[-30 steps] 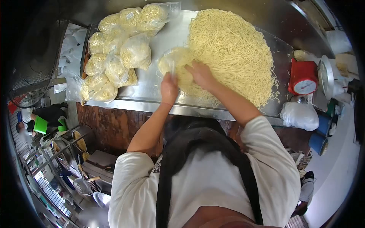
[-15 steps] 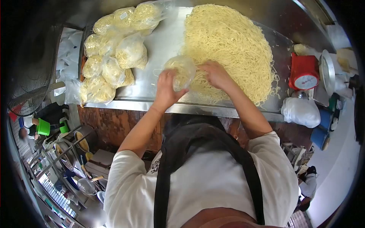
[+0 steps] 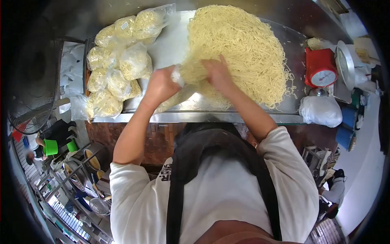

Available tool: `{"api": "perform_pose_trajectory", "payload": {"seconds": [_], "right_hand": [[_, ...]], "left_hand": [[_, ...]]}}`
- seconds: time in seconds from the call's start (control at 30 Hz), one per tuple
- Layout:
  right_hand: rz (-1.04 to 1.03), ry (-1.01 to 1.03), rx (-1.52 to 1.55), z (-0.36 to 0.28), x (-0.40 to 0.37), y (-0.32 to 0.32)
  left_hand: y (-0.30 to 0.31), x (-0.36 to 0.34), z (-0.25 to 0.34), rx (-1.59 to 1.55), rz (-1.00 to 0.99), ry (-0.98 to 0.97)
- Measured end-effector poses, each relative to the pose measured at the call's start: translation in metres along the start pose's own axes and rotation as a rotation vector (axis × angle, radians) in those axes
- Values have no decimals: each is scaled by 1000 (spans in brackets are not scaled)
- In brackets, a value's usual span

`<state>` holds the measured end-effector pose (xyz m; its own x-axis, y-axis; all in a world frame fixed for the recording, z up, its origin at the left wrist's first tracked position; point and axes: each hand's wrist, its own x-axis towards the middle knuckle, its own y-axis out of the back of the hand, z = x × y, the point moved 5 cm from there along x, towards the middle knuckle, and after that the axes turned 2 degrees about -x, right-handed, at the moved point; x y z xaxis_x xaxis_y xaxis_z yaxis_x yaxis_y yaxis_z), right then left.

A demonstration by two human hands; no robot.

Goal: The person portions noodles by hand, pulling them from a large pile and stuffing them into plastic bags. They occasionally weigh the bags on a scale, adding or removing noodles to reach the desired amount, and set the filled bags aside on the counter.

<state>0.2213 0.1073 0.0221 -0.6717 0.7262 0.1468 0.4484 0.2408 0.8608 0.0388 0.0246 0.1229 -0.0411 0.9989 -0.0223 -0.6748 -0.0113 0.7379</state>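
Note:
A big heap of yellow noodles (image 3: 239, 49) lies on a steel table (image 3: 170, 40). My left hand (image 3: 160, 84) grips the mouth of a clear plastic bag (image 3: 175, 97) part filled with noodles, at the heap's near left edge. My right hand (image 3: 217, 73) rests on the heap just right of the bag, fingers closed around a bunch of noodles. Several filled, tied noodle bags (image 3: 118, 65) are piled at the table's left end.
A red weighing scale (image 3: 321, 69) stands at the table's right end, with a white plastic bundle (image 3: 321, 112) in front of it. A fan (image 3: 34, 81) is at left. Pots and strainers (image 3: 87, 162) sit low on the left, where another person (image 3: 53, 136) crouches.
The bag has dropped from upright in front of my left hand to hanging below it near the table edge. My left hand shifted left, my right hand moved slightly up into the heap.

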Motion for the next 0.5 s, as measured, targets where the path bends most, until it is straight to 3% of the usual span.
{"api": "perform_pose_trajectory", "payload": {"seconds": [0.07,0.17,0.33,0.37,0.47,0.5], "right_hand": [[-66,-155,314,47,2,4],[22,-337,260,66,6,84],[129,-273,63,172,14,109],[135,-291,36,199,13,112],[132,-440,-112,266,-4,139],[118,-509,-25,301,-14,147]], "left_hand": [[33,-11,24,-14,24,46],[51,-19,42,62,65,-68],[31,-10,33,134,-9,-181],[24,-8,29,142,-41,-194],[0,-6,-2,87,111,-182],[-4,-5,-13,80,94,-157]]}}
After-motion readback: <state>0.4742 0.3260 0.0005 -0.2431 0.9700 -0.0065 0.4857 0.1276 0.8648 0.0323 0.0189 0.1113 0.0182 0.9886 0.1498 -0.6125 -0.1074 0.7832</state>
